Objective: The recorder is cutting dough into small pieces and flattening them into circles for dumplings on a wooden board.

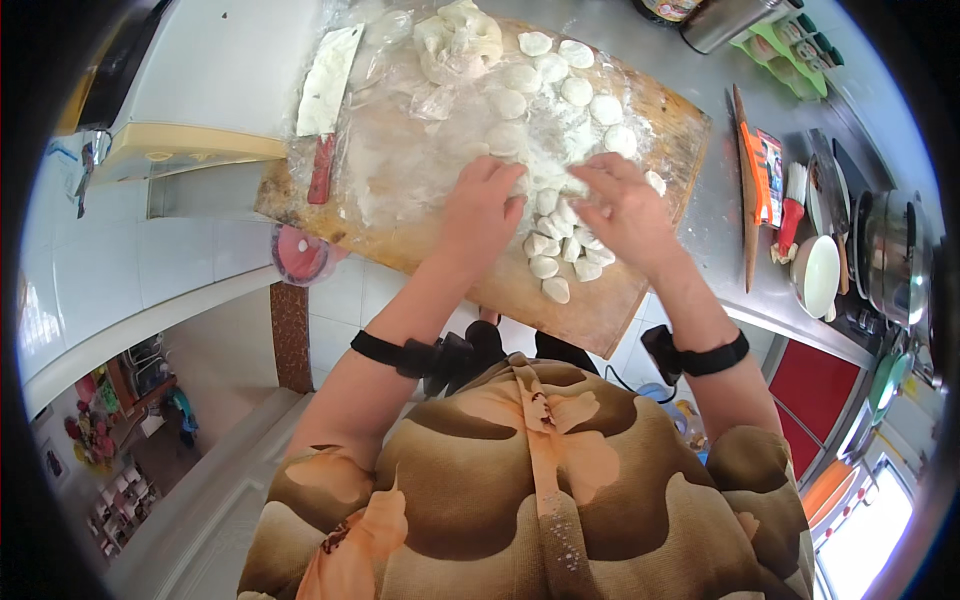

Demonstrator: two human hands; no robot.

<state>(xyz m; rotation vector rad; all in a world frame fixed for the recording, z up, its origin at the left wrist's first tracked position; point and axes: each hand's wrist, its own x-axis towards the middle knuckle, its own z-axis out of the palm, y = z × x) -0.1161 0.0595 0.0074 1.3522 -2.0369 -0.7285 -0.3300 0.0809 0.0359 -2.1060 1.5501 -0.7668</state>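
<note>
My left hand [482, 201] is low over the floured wooden board [405, 187], fingers curled down beside a flattened dough disc [506, 139]. Whether a dough piece sits under its fingertips I cannot tell. To its right, my right hand [628, 208] reaches over a heap of small cut dough pieces [559, 225], thumb and fingers apart and slightly blurred. Nothing shows in its grasp. Several pressed dough rounds [577, 91] lie beyond both hands, among loose white flour [574, 135]. At the board's far side rests a large lump of dough [459, 41].
A floury cleaver [330, 79] with a red handle lies on plastic wrap at the board's left. Right of the board, the steel counter [716, 232] holds a wooden rolling pin [745, 187], a red-handled brush [789, 210], a bowl [815, 276] and a steel pot [892, 255]. The board's near edge overhangs the floor.
</note>
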